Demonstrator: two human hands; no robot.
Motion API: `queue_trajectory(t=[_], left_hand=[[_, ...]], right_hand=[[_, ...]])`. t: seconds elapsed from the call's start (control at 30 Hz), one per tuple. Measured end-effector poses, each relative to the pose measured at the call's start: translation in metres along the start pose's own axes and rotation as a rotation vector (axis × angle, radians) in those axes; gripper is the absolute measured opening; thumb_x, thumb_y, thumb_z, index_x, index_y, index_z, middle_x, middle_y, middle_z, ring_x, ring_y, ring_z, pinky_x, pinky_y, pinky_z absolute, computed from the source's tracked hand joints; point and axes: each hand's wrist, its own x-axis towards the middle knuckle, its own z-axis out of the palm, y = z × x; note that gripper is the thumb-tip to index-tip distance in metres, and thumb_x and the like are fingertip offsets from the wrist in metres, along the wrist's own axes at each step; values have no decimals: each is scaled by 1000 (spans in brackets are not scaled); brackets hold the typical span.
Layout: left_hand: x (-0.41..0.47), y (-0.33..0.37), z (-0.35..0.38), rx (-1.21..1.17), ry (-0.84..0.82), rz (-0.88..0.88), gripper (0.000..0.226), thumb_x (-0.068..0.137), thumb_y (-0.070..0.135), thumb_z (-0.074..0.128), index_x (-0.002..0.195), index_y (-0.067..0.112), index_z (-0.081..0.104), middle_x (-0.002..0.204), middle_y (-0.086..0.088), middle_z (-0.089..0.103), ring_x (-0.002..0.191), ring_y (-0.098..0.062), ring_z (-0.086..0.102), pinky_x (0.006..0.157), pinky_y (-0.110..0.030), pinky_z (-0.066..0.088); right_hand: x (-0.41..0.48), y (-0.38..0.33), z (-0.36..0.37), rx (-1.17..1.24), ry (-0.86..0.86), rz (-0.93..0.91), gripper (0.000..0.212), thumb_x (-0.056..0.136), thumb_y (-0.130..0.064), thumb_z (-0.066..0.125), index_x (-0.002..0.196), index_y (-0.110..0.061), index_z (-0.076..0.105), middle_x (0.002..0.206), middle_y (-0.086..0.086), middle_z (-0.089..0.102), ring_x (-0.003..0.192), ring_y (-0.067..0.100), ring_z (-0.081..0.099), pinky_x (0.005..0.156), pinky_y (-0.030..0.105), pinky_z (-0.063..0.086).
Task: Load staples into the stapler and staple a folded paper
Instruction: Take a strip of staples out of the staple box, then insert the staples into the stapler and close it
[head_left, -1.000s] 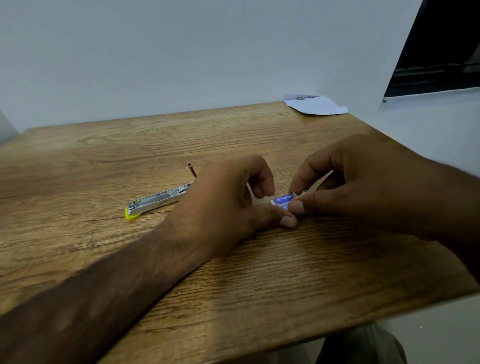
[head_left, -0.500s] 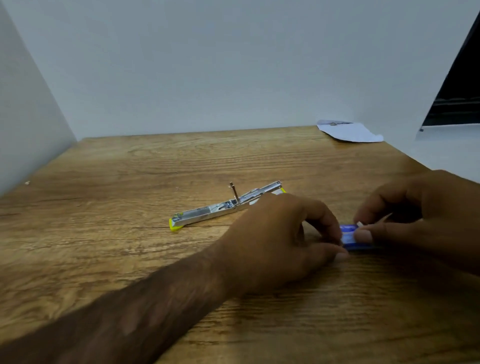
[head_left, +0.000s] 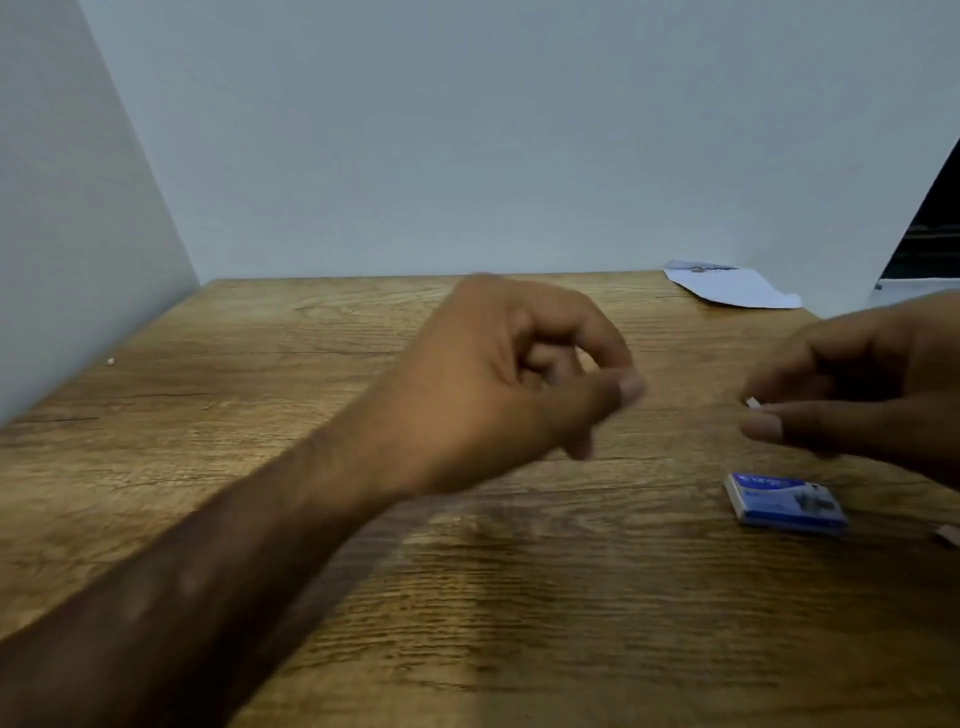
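Observation:
My left hand (head_left: 498, 384) hovers blurred above the middle of the wooden table (head_left: 260, 415), its fingers curled toward the thumb with nothing visible in them. My right hand (head_left: 852, 384) is raised at the right edge and pinches a small pale strip of staples (head_left: 753, 402) between thumb and forefinger. Just below it the blue staple box (head_left: 785, 503) lies flat on the table, touched by neither hand. The white folded paper (head_left: 732, 288) lies at the back right corner. No stapler is in view.
A small brownish piece (head_left: 948, 535) lies at the right edge beside the box. White walls (head_left: 78, 260) close the table off at the left and back. A dark opening (head_left: 930, 234) shows at the far right.
Both hands have lifted off the table and let go of the blue box, which now lies alone. The right hand came away with a staple strip. The stapler has dropped out of sight.

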Motion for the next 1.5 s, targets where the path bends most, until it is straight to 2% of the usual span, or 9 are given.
queue_trajectory(t=[0.17,0.3,0.53,0.63,0.77,0.9,0.97,1.13,1.5], left_hand=[[4,-24,-53,95,156,-83,10,90,5,73,83,-1,73,60,-20,69,44,0,59,49,-6,40],[3,-54,-60,222,159,-185,13,93,18,72,82,12,75,67,-10,73,58,-8,64,59,-23,47],[-6,-62,-71,236,215,-125,48,91,-17,38,111,20,62,105,2,78,75,-22,78,81,-40,63],[-7,-57,-68,185,268,-116,46,76,-18,31,97,15,55,113,4,76,30,-28,62,49,-39,60],[-2,-58,-68,246,328,-91,43,85,-16,33,100,15,57,104,6,73,41,-21,70,34,-15,37],[-4,-63,-57,246,189,-170,14,97,5,59,104,17,64,100,0,66,69,-9,68,45,-29,54],[-7,-66,-48,357,55,-216,14,90,33,64,104,31,67,98,9,66,80,-6,63,57,-17,50],[-10,-59,-37,506,-137,-210,43,76,67,65,109,41,69,95,18,63,90,0,60,70,-20,49],[-8,-65,-28,548,-162,-181,28,83,55,67,99,33,74,89,15,63,80,-2,59,66,-33,55]], right_hand=[[42,-53,12,261,-92,-208,32,61,-50,82,90,-37,80,71,-1,78,56,3,68,49,19,56],[88,-74,27,187,-170,-235,19,73,-19,87,89,-27,81,77,-1,80,59,4,68,50,18,53],[125,-73,46,182,-157,-320,13,75,-19,87,84,-25,81,70,-6,78,58,2,65,52,18,52],[124,-66,52,155,-126,-389,15,72,-23,88,85,-29,82,68,-17,77,63,10,71,60,24,55],[119,-62,49,211,-160,-434,19,66,-33,86,84,-31,83,75,-14,79,67,7,72,62,13,55],[114,-64,49,177,-141,-427,16,69,-26,89,82,-32,83,72,-18,78,65,-2,70,60,2,46],[111,-66,51,143,-125,-414,15,69,-28,90,81,-34,82,70,-21,77,65,-3,70,57,0,44],[107,-71,53,95,-171,-394,16,69,-32,86,85,-34,82,76,-13,79,75,6,73,74,33,62],[104,-76,52,-16,-170,-374,18,68,-31,88,82,-39,81,72,-22,77,72,-6,70,72,28,60]])
